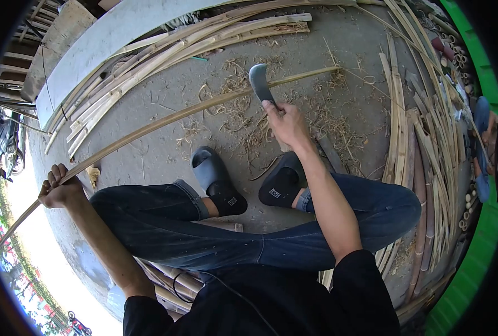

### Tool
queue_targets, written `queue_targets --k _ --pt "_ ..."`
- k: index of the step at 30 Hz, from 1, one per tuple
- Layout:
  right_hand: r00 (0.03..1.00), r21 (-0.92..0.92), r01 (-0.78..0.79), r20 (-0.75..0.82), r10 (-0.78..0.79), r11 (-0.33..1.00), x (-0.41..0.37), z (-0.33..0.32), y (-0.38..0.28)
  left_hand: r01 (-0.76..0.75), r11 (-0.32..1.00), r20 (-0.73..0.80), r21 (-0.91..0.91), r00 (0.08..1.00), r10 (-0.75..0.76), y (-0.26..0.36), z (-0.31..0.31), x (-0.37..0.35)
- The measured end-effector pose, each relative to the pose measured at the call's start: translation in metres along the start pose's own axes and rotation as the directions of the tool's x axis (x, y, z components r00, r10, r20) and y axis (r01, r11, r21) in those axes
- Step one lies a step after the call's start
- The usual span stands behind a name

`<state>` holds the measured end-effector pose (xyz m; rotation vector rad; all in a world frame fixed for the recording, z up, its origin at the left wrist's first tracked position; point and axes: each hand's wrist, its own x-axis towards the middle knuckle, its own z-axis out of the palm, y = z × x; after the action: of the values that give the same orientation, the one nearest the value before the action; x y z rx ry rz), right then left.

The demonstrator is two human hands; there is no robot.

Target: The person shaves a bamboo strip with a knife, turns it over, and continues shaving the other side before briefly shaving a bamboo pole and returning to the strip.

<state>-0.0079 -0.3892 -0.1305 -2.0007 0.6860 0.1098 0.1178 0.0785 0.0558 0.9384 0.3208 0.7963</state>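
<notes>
A long bamboo strip (165,120) runs slantwise across the view, from the lower left to the upper middle. My left hand (63,187) is closed around it near its left end. In my right hand (287,124) is the handle of a curved knife (258,78), its broad metal blade pointing up and hooking to the right at the tip. The blade lies over the strip in the view; whether it touches cannot be made out. My right fingers are wrapped round the handle, most of which they hide.
Curled shavings (249,120) litter the concrete floor beyond my sandalled feet (210,171). Split bamboo lengths (204,42) are stacked at the back, with more bamboo strips (397,106) at the right. A green panel (487,73) borders the right side, where another person's hand (491,134) partly shows.
</notes>
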Motion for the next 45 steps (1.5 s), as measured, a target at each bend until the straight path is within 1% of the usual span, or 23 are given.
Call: queue_targets --k 2,4,6,8,10,11,12,14,18,20,22,24,26,28,29,33,36,37,38,40,42,44,45 --pt "0.996 -0.053 0.016 -0.091 -0.021 0.998 0.017 -0.011 0.02 -0.016 1.0 0.003 -0.006 1.0 0.016 0.001 0.0 -0.003" --pt "0.971 0.024 -0.191 -0.141 0.193 0.981 0.024 -0.028 0.022 -0.015 0.999 0.066 -0.049 0.998 0.019 0.001 -0.003 -0.006" --pt "0.977 -0.013 -0.192 -0.095 0.19 0.981 0.011 -0.021 0.012 -0.02 0.997 0.066 -0.072 0.997 0.025 -0.001 -0.004 -0.003" --pt "0.997 -0.048 -0.014 0.07 0.017 0.999 -0.017 0.0 -0.017 -0.006 0.996 0.084 -0.085 0.996 0.013 -0.001 -0.01 0.006" --pt "0.995 -0.052 0.043 0.089 -0.038 0.998 -0.022 0.003 -0.027 0.041 0.988 0.29 -0.146 0.957 0.003 0.005 -0.015 0.015" --pt "0.988 -0.058 0.1 0.121 -0.092 0.993 -0.027 0.002 -0.03 0.034 0.991 0.289 -0.133 0.957 0.006 0.005 -0.019 0.019" --pt "0.988 0.034 -0.066 0.14 0.061 0.997 -0.023 -0.012 -0.036 0.035 0.991 0.291 -0.13 0.957 0.004 0.005 -0.018 0.018" --pt "0.99 -0.055 -0.139 0.0 0.14 0.989 0.007 -0.027 0.002 0.059 0.975 0.398 -0.212 0.917 0.031 0.004 -0.021 0.018" --pt "0.972 -0.083 -0.229 -0.076 0.223 0.97 0.01 -0.031 0.01 0.098 0.966 0.429 -0.241 0.903 0.016 0.004 -0.024 0.021" --pt "0.985 -0.309 0.01 -0.164 -0.063 0.951 -0.013 -0.004 0.011 0.084 0.946 0.397 -0.314 0.917 0.05 0.014 -0.024 0.033" --pt "0.961 -0.275 0.115 -0.211 -0.177 0.955 -0.013 -0.001 0.015 0.076 0.939 0.407 -0.335 0.911 0.071 0.027 -0.033 0.051" --pt "0.994 0.048 -0.083 0.068 0.08 0.995 -0.019 -0.008 0.013 0.118 0.934 0.431 -0.337 0.901 0.042 0.028 -0.037 0.05" --pt "0.991 0.069 -0.112 0.081 0.107 0.991 -0.004 -0.017 0.016 0.127 0.934 0.423 -0.335 0.906 0.028 0.026 -0.04 0.051" --pt "0.962 0.216 -0.254 -0.043 0.269 0.943 0.01 -0.015 0.025 0.137 0.936 0.427 -0.325 0.904 0.016 0.025 -0.044 0.048" --pt "0.96 0.202 -0.264 -0.036 0.277 0.943 0.012 -0.01 0.03 0.155 0.924 0.428 -0.348 0.904 0.01 0.022 -0.044 0.048" --pt "0.959 0.085 0.051 0.274 -0.072 0.995 -0.05 0.025 -0.049 0.165 0.93 0.424 -0.329 0.906 -0.011 0.02 -0.052 0.053" --pt "0.987 -0.043 0.122 0.114 -0.116 0.992 -0.035 0.031 -0.038 0.171 0.93 0.442 -0.325 0.897 -0.01 0.02 -0.053 0.054" --pt "0.993 0.001 0.093 0.073 -0.093 0.996 -0.02 0.021 -0.026 0.167 0.926 0.466 -0.338 0.885 0.01 0.021 -0.05 0.05" --pt "0.995 -0.016 -0.061 0.074 0.062 0.998 -0.01 0.003 -0.022 0.162 0.927 0.463 -0.339 0.886 0.015 0.022 -0.05 0.048" --pt "0.978 0.006 -0.206 0.038 0.206 0.978 0.015 -0.019 0.019 0.193 0.918 0.533 -0.346 0.846 0.023 0.024 -0.048 0.043" --pt "0.964 -0.019 -0.266 0.017 0.266 0.964 0.01 -0.027 0.015 0.213 0.917 0.575 -0.338 0.818 0.022 0.024 -0.04 0.033" --pt "0.988 0.0 -0.117 0.1 0.117 0.993 -0.014 -0.009 -0.001 0.24 0.92 0.623 -0.31 0.782 0.006 0.024 -0.037 0.034" --pt "0.985 0.028 -0.131 0.113 0.128 0.991 -0.034 -0.006 -0.028 0.279 0.897 0.665 -0.341 0.747 0.02 0.027 -0.039 0.042"
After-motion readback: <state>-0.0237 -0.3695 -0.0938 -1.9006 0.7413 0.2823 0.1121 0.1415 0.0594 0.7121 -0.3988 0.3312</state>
